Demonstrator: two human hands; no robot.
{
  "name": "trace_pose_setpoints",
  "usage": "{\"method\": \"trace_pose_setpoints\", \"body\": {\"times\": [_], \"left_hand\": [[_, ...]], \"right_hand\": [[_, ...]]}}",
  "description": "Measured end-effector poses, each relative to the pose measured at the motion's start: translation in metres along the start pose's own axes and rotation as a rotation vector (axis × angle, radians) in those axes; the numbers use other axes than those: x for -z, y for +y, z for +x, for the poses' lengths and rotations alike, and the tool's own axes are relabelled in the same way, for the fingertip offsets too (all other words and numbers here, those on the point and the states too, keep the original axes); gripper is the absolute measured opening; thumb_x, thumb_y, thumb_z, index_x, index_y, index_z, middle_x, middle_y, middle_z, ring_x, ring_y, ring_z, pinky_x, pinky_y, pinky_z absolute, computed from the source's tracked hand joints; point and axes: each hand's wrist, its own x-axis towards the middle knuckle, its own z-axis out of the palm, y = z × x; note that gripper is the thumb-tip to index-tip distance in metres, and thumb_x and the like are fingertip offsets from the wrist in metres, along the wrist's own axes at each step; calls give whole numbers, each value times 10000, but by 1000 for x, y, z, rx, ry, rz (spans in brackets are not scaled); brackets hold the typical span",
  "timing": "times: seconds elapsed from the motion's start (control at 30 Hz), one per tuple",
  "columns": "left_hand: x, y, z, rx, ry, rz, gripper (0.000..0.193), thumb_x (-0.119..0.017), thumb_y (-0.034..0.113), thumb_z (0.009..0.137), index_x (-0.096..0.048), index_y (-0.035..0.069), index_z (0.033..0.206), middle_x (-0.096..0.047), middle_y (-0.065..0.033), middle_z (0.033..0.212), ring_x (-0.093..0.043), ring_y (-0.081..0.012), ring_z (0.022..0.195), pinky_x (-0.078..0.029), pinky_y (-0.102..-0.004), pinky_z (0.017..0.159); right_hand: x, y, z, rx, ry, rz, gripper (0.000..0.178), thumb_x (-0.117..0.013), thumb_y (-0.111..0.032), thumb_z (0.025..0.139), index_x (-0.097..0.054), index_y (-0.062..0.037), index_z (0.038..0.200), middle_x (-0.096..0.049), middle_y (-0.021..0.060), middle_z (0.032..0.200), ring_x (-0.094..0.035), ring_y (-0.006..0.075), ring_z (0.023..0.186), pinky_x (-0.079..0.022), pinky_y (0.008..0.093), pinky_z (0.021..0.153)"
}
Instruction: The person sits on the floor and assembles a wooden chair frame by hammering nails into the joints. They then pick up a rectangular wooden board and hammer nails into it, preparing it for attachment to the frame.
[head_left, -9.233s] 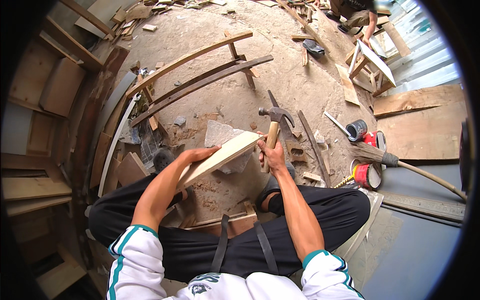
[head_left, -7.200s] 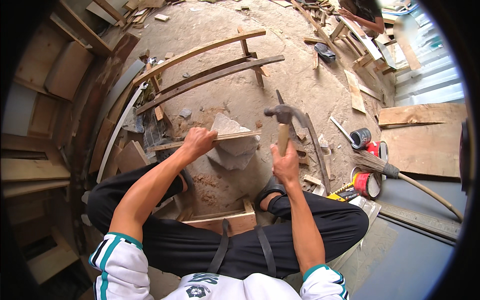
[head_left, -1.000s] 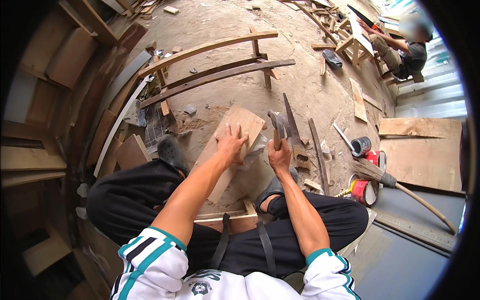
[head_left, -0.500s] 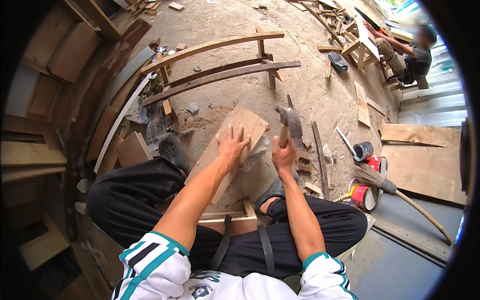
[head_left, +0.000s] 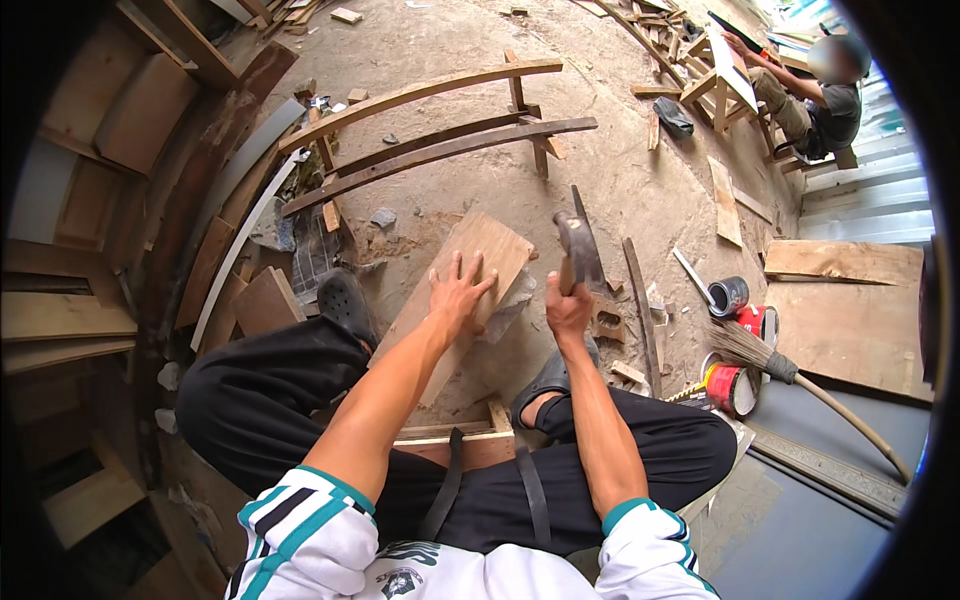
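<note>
A wooden block or narrow box of light boards (head_left: 492,248) stands slantwise between my legs. On its top face my left hand (head_left: 458,293) lies with fingers spread. My right hand (head_left: 569,315) is wrapped round the wooden handle of a hammer (head_left: 578,238), its dark metal head raised to the right of the board and apart from it. A clear plastic bag or wrap (head_left: 512,308) shows behind the board's right edge. Close to my lap is a small wooden frame (head_left: 470,450), partly hidden by my legs.
Ahead lies a long wooden frame of curved rails (head_left: 440,155). At the right are open cans (head_left: 728,297), a brush broom (head_left: 745,350) and boards (head_left: 850,320). Wooden furniture parts (head_left: 70,310) line the left. A person (head_left: 825,110) sits working at the far right.
The hammer has tipped slightly in my right hand, showing more of its head. My left hand stays on the board with little change. The whole view has shifted a touch.
</note>
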Motion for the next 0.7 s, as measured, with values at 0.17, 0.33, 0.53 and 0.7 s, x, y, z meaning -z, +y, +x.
{"method": "trace_pose_setpoints", "body": {"times": [0.17,0.33,0.53,0.7], "left_hand": [[5,9,8,-29,-2,5,1145,-905,488,588,-270,376,1534,-81,-38,1656,-110,-375,1508,-251,-669,1128],[-5,0,-4,13,2,6,1136,-902,464,603,-266,365,1538,-83,-38,1657,-106,-378,1508,-234,-659,1143],[-6,-2,-5,12,10,-12,1134,-890,485,609,-259,359,1542,-77,-46,1658,-99,-382,1508,-224,-662,1143],[-13,13,-8,35,40,21,1182,-883,479,612,-187,356,1560,-53,-70,1660,-84,-414,1504,-215,-707,1110]], "right_hand": [[-21,57,6,-122,-80,-221,410,-645,-356,845,-664,29,986,-665,290,862,-673,425,861,-503,469,728],[-11,25,3,-76,104,-3,399,-658,-353,849,-657,37,933,-662,271,814,-671,416,809,-494,458,703],[-4,15,-16,35,9,-6,344,-654,-339,849,-651,5,872,-643,233,720,-658,427,717,-493,480,667],[-15,47,-31,-15,43,-51,299,-653,-294,810,-644,-1,867,-649,213,732,-665,391,732,-496,461,689]]}}
